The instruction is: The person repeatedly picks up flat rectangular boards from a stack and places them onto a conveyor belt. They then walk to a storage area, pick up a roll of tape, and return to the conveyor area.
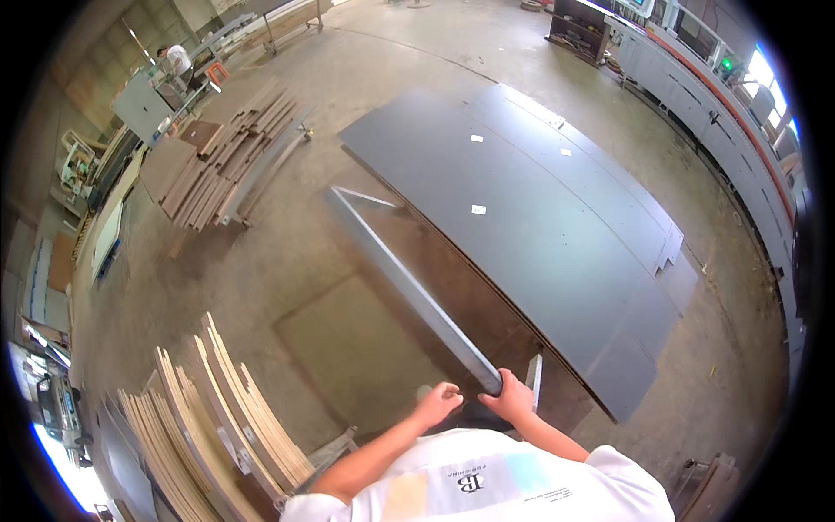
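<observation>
A long grey metal rail (409,283) runs from near my body out toward the far left, beside a stack of dark grey panels (522,235). At its near end my right hand (511,397) is closed around the rail. The far end joins a shorter bar (365,197) that reaches under the panels. My left hand (441,403) is held just left of the rail's near end, apart from it, with its fingers curled in and nothing visible in them. Small white labels (478,210) lie on the top panel.
Upright pale wooden strips (222,418) stand close at my left. Farther left, brown boards (230,161) are piled on a cart. A long grey machine (696,109) lines the right side. Another person (179,61) is at the far left.
</observation>
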`<control>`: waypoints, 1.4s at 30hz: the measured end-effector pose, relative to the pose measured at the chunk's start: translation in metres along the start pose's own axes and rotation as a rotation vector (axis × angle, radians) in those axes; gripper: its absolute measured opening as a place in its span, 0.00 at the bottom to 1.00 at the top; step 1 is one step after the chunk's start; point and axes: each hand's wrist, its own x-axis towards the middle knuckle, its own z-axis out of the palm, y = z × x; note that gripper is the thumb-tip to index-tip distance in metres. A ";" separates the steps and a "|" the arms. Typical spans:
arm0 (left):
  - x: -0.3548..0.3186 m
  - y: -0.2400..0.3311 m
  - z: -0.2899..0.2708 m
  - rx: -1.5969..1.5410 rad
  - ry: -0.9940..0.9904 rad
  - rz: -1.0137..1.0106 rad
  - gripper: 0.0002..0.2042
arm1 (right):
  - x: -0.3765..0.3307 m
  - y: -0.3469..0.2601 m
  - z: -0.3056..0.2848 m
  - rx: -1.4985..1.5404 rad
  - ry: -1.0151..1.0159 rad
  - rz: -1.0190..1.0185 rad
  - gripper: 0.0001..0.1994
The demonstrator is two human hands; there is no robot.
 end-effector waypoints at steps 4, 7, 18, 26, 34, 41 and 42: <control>0.058 0.052 -0.092 0.332 0.083 0.208 0.22 | 0.066 -0.025 -0.003 -0.039 -0.091 0.167 0.32; 0.126 0.114 -0.159 0.632 0.190 0.501 0.27 | 0.102 -0.028 -0.006 -0.102 -0.097 0.186 0.26; 0.423 0.256 -0.341 1.604 0.059 0.585 0.36 | 0.229 -0.037 0.022 -0.048 -0.115 0.379 0.21; 0.574 0.312 -0.403 1.414 -0.086 0.774 0.25 | 0.358 -0.071 0.020 -0.016 -0.166 0.572 0.22; 0.711 0.383 -0.450 1.289 -0.228 0.996 0.27 | 0.486 -0.107 0.002 -0.006 -0.090 0.738 0.23; 0.843 0.495 -0.495 1.242 -0.681 1.161 0.29 | 0.603 -0.145 -0.016 0.028 -0.191 1.040 0.24; 0.863 0.510 -0.494 1.214 -0.725 1.166 0.29 | 0.611 -0.128 -0.005 0.043 -0.176 1.059 0.27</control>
